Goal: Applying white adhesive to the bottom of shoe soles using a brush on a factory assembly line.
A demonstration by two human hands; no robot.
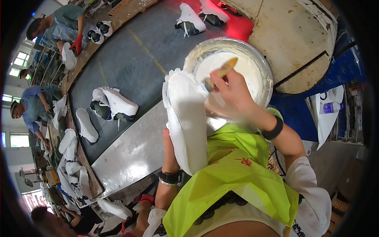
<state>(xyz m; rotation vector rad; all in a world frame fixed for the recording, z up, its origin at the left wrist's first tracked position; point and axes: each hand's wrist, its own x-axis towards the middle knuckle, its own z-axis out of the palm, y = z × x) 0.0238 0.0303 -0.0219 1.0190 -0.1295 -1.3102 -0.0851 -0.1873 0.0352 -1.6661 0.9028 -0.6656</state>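
Note:
A white shoe upper (pixel 185 126), its underside turned up toward me, stands lengthwise in front of my lime-green apron. My left hand (pixel 169 152) grips it from the left and below; most of those fingers are hidden behind it. With my right hand (pixel 237 93) I hold a brush (pixel 227 68) by its wooden handle. The brush head is blurred and lies close against the upper's right edge near its ruffled far end. Behind and under this hand is a round metal basin (pixel 269 79) with creamy white liquid in it and dried residue along its rim.
A dark conveyor belt (pixel 146 43) carries a pair of white and dark green shoes (pixel 118 103), a single white upper (pixel 87 125) and another pair (pixel 190 19) beside a red glow. A shiny metal ledge (pixel 130 146) edges it. Co-workers (pixel 33 104) stand along the far side.

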